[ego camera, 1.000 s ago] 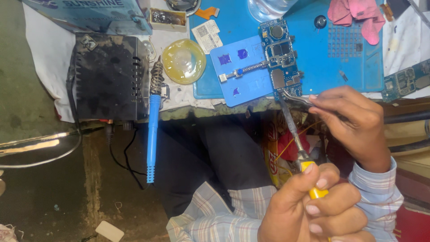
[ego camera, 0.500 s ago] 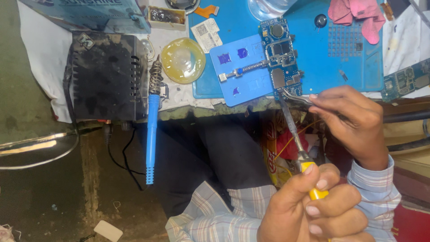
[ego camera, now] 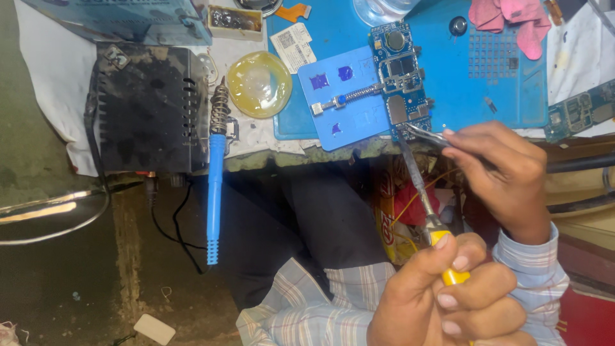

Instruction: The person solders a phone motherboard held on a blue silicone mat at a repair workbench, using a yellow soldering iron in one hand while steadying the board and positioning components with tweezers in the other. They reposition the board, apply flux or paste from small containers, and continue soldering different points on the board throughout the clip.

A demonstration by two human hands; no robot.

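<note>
Fingers of the right hand (ego camera: 506,176) pinch metal tweezers (ego camera: 426,134), whose tips touch the lower edge of the blue circuit board (ego camera: 402,77) clamped in a blue holder (ego camera: 343,106) on the blue mat (ego camera: 500,96). The left hand (ego camera: 442,298) wraps tightly around a yellow-handled soldering iron (ego camera: 423,198), its tip meeting the same board corner. A second blue-handled iron (ego camera: 214,179) rests in a coil stand beside the black station (ego camera: 147,106).

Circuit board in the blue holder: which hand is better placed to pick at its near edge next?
Probably the right hand: its tweezers have their tips at the circuit board edge. The left hand grips the yellow-handled tool far back, at its handle.
</note>
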